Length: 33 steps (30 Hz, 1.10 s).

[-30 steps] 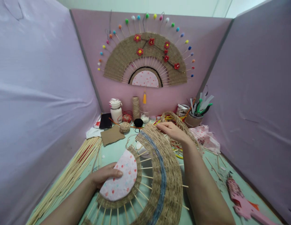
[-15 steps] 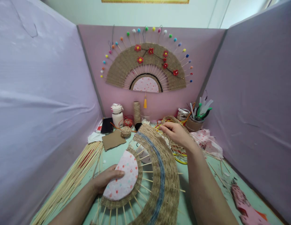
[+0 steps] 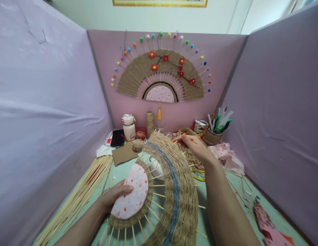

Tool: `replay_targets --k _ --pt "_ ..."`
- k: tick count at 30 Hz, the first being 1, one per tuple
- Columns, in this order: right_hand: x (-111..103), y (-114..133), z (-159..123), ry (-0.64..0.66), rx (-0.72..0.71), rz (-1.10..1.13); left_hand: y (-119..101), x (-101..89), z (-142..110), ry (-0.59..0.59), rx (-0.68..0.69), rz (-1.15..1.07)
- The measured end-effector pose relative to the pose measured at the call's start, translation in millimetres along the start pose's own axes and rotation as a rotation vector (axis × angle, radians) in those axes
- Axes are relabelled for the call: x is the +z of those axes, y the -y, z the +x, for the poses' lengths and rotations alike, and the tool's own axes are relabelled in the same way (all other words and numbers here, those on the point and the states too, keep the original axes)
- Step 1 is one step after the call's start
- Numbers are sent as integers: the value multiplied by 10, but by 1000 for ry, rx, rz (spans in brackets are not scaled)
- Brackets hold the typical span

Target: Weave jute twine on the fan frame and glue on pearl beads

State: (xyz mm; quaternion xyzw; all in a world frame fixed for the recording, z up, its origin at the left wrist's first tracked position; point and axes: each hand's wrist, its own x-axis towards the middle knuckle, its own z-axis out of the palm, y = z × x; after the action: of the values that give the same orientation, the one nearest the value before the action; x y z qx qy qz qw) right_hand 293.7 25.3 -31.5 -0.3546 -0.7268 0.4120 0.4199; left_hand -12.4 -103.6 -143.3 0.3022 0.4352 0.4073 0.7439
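Facing a pink panel (image 3: 185, 114) with a flowered fan (image 3: 135, 75), over a mint-green table (image 3: 120, 169). Holding the woven fan (image 3: 185, 186) tilted above it, with the left hand (image 3: 119, 195) closed on its patterned half-disc (image 3: 134, 200). Holding the right hand (image 3: 193, 145) at the upper outer edge, with fingers (image 3: 186, 138) nearly together; cannot tell whether pinching anything.

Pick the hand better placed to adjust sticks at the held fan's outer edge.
Right, probably: the right hand is at the outer edge of the held fan; the left hand holds its floral centre.
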Motion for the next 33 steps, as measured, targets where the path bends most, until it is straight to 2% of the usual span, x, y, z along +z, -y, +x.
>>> replay_targets --k 7,13,24,28,33 --pt "18 -107 29 38 57 111 14 13 -1 -9 2 -16" --pt "61 -54 26 30 76 47 -35 61 -23 -89 13 -35" --pt "65 188 -31 -108 -98 -321 -73 109 -7 -161 48 -22" --pt "75 228 -47 -119 -119 -358 -127 137 -22 -160 55 -35" --pt "50 173 -25 -128 -122 -319 -121 70 -22 -183 26 -89"
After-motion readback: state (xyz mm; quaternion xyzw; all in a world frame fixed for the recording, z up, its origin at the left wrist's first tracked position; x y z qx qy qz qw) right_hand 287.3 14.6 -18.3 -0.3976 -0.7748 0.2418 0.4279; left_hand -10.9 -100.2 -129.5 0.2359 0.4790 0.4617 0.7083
